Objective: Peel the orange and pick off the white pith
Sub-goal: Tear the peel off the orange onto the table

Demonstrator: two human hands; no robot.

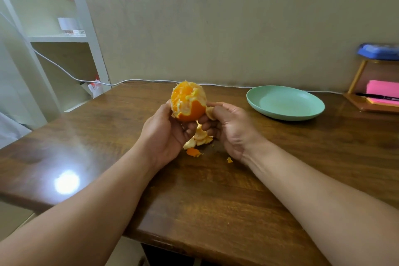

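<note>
Mid-peel: the left hand (166,134) is gripping the half-bared orange (188,101) above the worktop (216,192). The right hand (230,128) is pinching a peel strip (209,112) at its four o'clock, likely needing a downward tear next.

Open tabletop (97,125) left of the peel scraps (200,136); green plate (285,114) and wooden rack (356,77) on the right

Orange (188,101) orange-white; plate (302,112) mint green; table (216,190) brown.
</note>
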